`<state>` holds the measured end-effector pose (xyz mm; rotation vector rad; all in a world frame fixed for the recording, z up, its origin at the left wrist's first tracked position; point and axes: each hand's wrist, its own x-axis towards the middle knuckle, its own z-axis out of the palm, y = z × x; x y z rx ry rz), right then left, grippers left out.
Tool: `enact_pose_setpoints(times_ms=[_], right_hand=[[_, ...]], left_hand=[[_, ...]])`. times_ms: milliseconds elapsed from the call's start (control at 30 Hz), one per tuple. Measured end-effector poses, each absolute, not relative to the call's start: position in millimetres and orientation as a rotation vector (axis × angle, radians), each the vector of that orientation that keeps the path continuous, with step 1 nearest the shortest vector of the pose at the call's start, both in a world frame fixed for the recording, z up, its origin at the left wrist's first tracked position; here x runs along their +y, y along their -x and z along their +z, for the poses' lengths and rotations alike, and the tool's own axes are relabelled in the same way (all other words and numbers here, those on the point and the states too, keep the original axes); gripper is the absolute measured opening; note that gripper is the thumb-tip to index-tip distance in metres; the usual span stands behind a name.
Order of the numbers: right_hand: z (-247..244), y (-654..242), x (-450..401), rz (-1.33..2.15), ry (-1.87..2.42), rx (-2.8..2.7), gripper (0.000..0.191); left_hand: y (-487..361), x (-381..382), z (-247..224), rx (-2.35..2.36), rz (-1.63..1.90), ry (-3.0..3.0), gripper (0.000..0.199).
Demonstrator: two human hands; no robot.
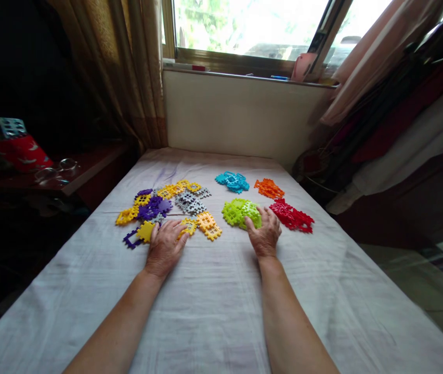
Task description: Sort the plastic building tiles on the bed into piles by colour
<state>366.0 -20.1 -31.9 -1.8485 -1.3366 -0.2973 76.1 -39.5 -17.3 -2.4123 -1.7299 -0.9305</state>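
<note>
Plastic interlocking tiles with toothed edges lie in colour groups on a sheet-covered surface. My left hand (166,245) rests palm down with its fingers apart, among yellow tiles (145,231). Purple tiles (152,206) and grey tiles (190,203) lie just beyond it. At the lime green tiles (234,212), my right hand (265,231) has its thumb and forefinger around the edge of a tilted green tile (250,212). Its other fingers are partly hidden. Red tiles (292,216) are close to its right side. Light orange tiles (208,225) sit between the hands.
Blue tiles (232,181) and orange tiles (269,188) lie farther back. A dark side table (100,161) at left carries glasses (55,171) and a red container (30,153). A curtain (128,72), a window wall (237,109) and hanging clothes (404,124) border the surface.
</note>
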Motion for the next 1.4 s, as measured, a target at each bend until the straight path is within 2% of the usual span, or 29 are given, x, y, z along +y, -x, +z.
enact_pose_setpoints(times_ms=[100, 167, 500, 767, 933, 1100, 1233, 1400], right_hand=[[-27.7, -349.1, -23.0, -0.318, 1.91, -1.489, 0.066], [-23.6, -337.6, -22.1, -0.329, 1.94, -1.576, 0.072], [-16.7, -326.4, -2.3, -0.264, 2.053, -1.802, 0.046], [-20.1, -335.0, 4.0, -0.328, 2.119, -1.713, 0.044], [-10.4, -318.8, 6.6, -0.376, 1.86, -1.808, 0.047], [7.5, -267.0, 47.6, -0.065, 1.693, -1.981, 0.047], [17.9, -231.3, 103.4, 0.261, 1.938, -1.913, 0.057], [24.8, -206.2, 159.1, 0.442, 2.19, -1.81, 0.067]], left_hand=[[-71.7, -36.0, -15.3, -1.766, -1.001, 2.371, 0.031], [-69.6, -33.8, -14.5, -1.775, -1.019, 2.35, 0.031], [-69.5, -29.8, -18.5, -1.85, -1.015, 2.26, 0.029], [-36.7, -14.6, -15.0, -1.724, -1.325, 1.959, 0.029], [26.4, 7.6, -14.4, -1.856, -1.351, 1.743, 0.038], [65.6, 30.7, -28.8, -1.982, -1.224, 1.826, 0.05], [62.8, 32.6, -37.6, -2.058, -1.056, 1.934, 0.053], [56.9, 26.8, -33.3, -2.077, -1.002, 1.96, 0.052]])
